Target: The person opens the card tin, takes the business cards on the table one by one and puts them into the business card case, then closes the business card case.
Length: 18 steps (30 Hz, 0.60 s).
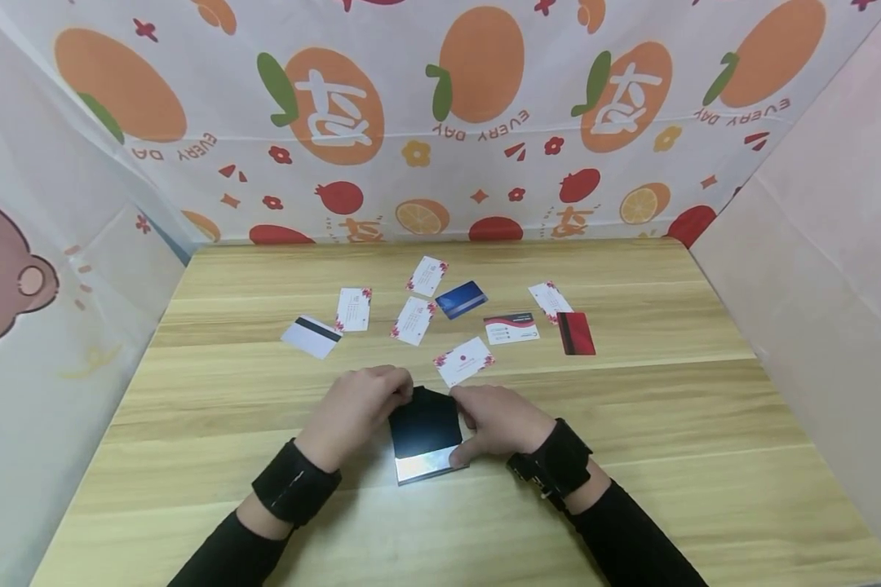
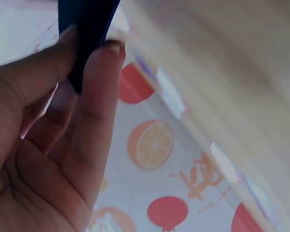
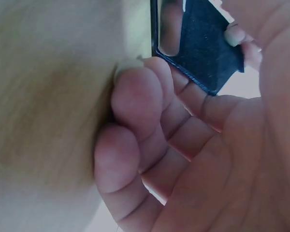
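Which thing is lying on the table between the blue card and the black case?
A white card with red flowers at its corners lies between the blue card and the black case, in the head view.

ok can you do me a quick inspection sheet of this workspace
Surface: pale wood-grain table
Job's things: black case with a silver band along its near edge
Clutter: nine loose cards spread beyond the case
Grips: left grip pinches the case's upper left corner; right grip holds its right side, thumb on the band
Cables: nothing seen
Surroundings: fruit-print cloth behind the table
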Motion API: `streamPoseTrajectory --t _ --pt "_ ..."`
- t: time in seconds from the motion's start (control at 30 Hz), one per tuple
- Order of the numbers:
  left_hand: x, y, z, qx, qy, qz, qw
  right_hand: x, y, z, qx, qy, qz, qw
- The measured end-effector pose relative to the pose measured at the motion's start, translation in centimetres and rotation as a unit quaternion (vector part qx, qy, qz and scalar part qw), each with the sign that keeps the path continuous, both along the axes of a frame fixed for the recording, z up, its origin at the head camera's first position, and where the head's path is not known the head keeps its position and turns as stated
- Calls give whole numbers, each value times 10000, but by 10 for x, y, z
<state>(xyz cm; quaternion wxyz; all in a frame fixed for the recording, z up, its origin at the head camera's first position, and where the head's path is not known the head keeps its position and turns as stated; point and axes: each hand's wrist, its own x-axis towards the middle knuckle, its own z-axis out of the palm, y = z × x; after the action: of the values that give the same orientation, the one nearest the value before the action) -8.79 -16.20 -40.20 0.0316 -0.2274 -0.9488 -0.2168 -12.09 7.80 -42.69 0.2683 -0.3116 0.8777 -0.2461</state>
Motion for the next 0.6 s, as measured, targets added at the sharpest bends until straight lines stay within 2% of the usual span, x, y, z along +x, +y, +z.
streamPoseTrajectory --t 0.2,0.33,0.47,0.6 --pt "-3 -1 -13 -182 164 208 9995 2 -2 -2 -116 157 -19 9998" --pt "-5 -1 -19 -344 131 304 9989 3 -2 -1 49 351 128 9993" --pt "-5 -2 -23 -725 29 214 9971 4 -1 -1 290 472 203 9983" --pt "-4 -4 -22 -950 -99 22 9954 4 -1 -1 456 614 193 9969"
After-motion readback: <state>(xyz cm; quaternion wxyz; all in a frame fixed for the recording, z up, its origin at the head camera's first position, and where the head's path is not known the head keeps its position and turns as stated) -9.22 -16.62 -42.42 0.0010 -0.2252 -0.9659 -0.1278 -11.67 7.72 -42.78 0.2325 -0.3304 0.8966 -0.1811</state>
